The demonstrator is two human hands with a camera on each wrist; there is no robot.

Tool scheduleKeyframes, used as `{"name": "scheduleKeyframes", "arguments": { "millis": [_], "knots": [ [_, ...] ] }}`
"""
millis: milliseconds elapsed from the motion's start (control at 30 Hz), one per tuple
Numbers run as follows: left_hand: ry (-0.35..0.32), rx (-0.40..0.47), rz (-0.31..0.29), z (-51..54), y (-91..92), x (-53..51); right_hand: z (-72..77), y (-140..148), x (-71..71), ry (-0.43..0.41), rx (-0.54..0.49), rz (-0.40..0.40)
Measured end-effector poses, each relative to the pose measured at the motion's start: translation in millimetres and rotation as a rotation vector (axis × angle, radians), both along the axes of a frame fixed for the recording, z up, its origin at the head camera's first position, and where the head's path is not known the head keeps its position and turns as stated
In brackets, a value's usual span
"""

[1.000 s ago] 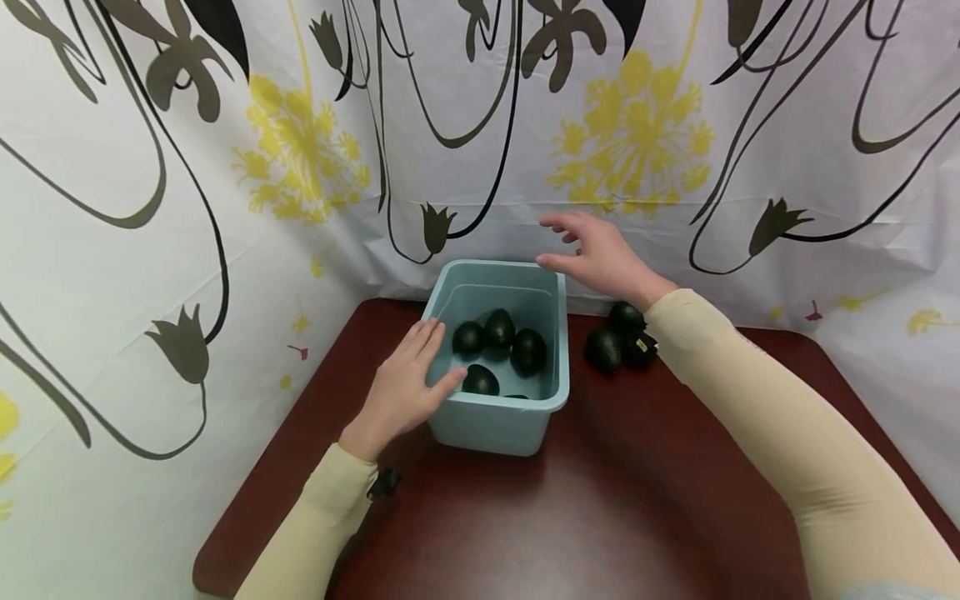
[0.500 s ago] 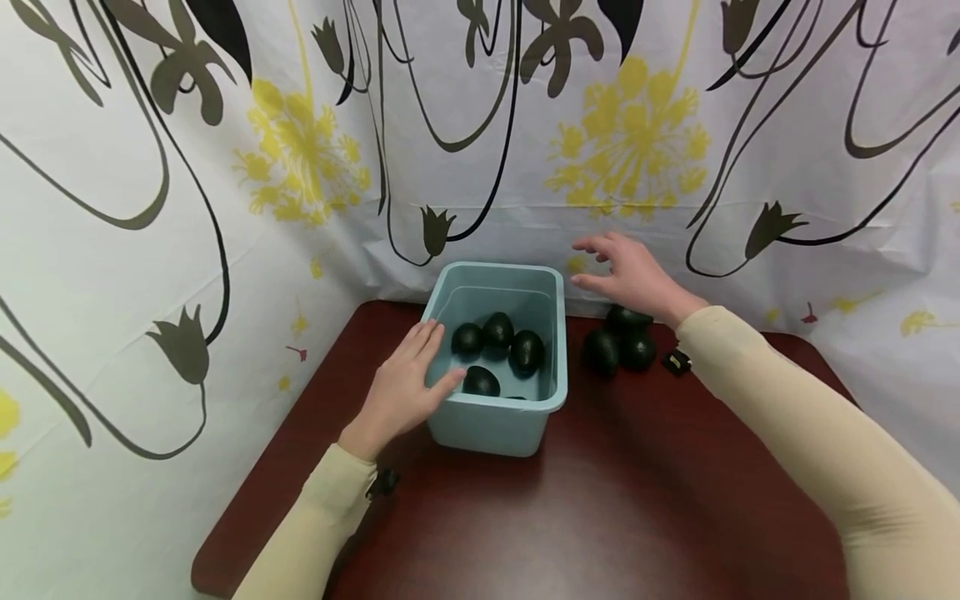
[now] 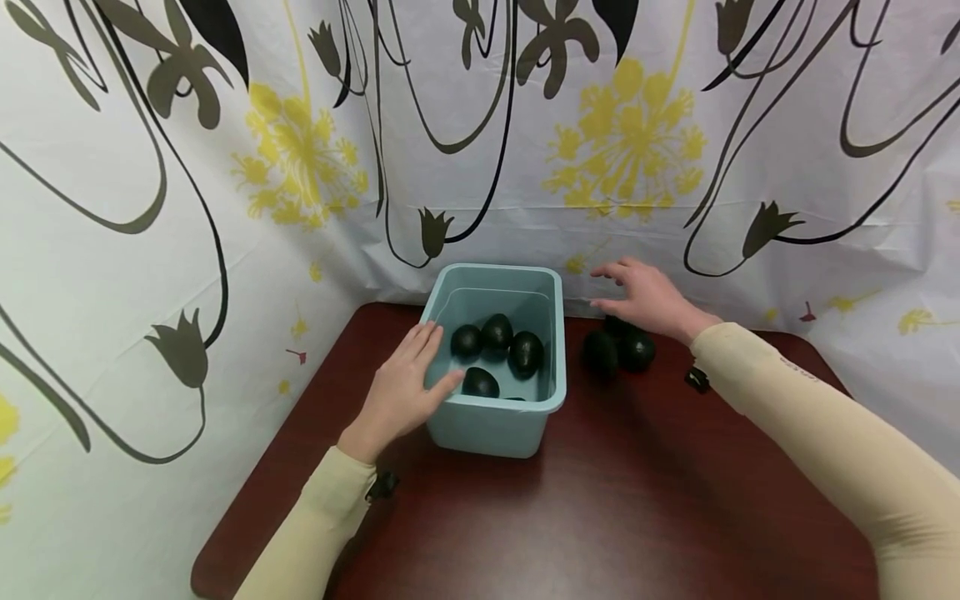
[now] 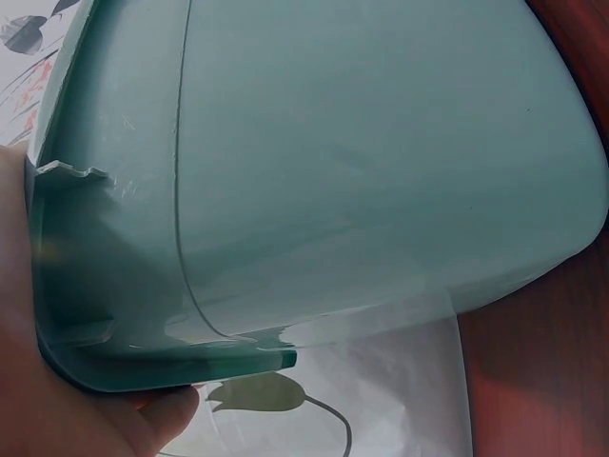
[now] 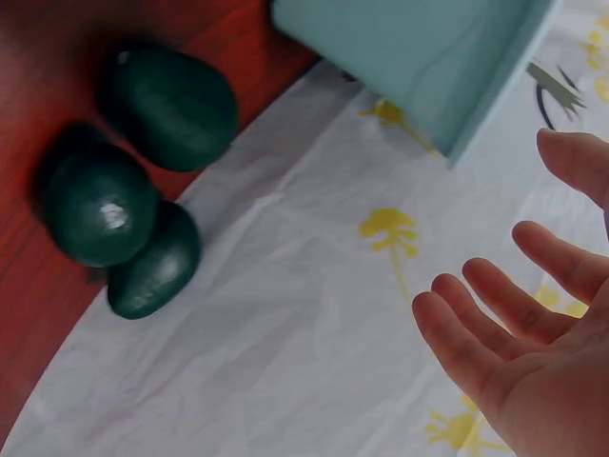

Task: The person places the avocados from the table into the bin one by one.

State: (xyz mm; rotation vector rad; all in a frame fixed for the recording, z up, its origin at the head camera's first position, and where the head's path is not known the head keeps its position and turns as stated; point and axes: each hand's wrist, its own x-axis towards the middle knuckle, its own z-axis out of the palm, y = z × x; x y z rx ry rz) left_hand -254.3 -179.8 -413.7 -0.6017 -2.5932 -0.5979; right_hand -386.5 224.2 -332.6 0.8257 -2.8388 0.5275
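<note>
A light blue bin (image 3: 491,427) stands on the table with several dark green avocados (image 3: 527,354) inside. My left hand (image 3: 397,392) rests on the bin's near left rim, fingers extended; the left wrist view shows that hand (image 4: 86,419) against the rim of the bin (image 4: 381,171). Above the three avocados (image 3: 600,353) on the table, right of the bin, is my right hand (image 3: 651,298), relaxed and holding nothing. In the right wrist view those avocados (image 5: 166,107) lie apart from the right hand (image 5: 542,352), whose fingers are spread.
The dark red table (image 3: 637,500) has its back edge near a white patterned curtain (image 3: 480,183), which also hangs along the left side. Small black devices (image 3: 382,486) are strapped at both wrists.
My right hand has moved right and down from beside the bin's far right corner to over the avocados on the table. The left hand has stayed on the bin.
</note>
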Motion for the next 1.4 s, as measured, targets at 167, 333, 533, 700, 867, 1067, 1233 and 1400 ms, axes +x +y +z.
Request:
{"name": "scheduleKeyframes", "arguments": {
  "millis": [167, 333, 533, 700, 867, 1067, 1233, 1400],
  "knots": [
    [0.005, 0.003, -0.007, 0.2, 0.2, -0.9, -13.8, 12, -3.3, -0.020, 0.017, -0.012],
    [0.011, 0.011, -0.011, 0.5, 0.2, -0.3, -30.4, 26, -7.7, -0.054, 0.027, -0.032],
    [0.017, 0.017, -0.013, 1.0, 0.1, -0.5, -53.1, 43, -13.6, -0.060, 0.042, -0.047],
    [0.016, 0.010, -0.011, 0.5, -0.2, -1.2, -67.8, 52, -14.6, -0.083, 0.056, -0.062],
    [0.013, 0.005, -0.010, -1.1, -0.7, -1.7, -80.4, 59, -13.8, -0.096, 0.041, -0.078],
    [0.023, 0.004, -0.007, -1.9, -0.9, -2.6, -90.8, 67, -17.1, -0.083, 0.039, -0.127],
    [0.024, 0.009, -0.006, -2.3, -0.7, -2.1, -103.1, 73, -19.0, -0.090, 0.027, -0.159],
    [0.023, 0.005, -0.007, -2.1, -0.3, -2.2, -112.5, 73, -21.6, -0.107, 0.020, -0.182]
  ]
}}
